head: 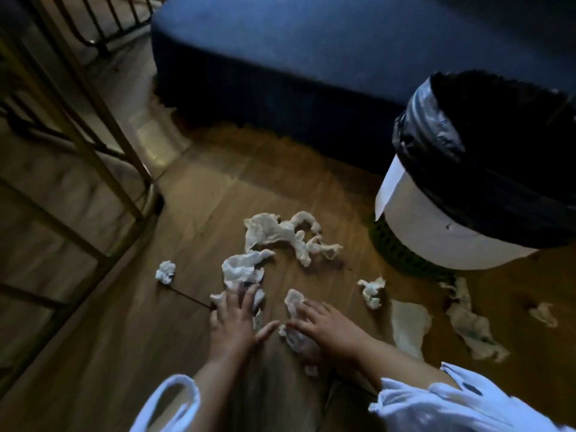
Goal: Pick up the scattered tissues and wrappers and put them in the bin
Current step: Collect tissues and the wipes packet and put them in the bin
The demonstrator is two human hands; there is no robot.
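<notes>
Crumpled white tissues lie scattered on the wooden floor point(193, 307). The largest tissue point(280, 235) is spread out in the middle. My left hand point(238, 319) rests flat, fingers straight, on a tissue point(241, 269) below it. My right hand point(324, 325) lies with spread fingers on another tissue point(294, 302). A small balled tissue point(165, 271) sits to the left, and one more tissue point(371, 291) to the right. The bin point(436, 238), white with a black liner point(430, 132), stands at the right, open at the top.
More tissues point(470, 325) and a flat wrapper point(408, 322) lie below the bin at the right. A dark blue sofa point(296, 57) fills the back. A metal-framed rack point(93, 126) stands at the left. White sleeves point(442, 397) show at the bottom.
</notes>
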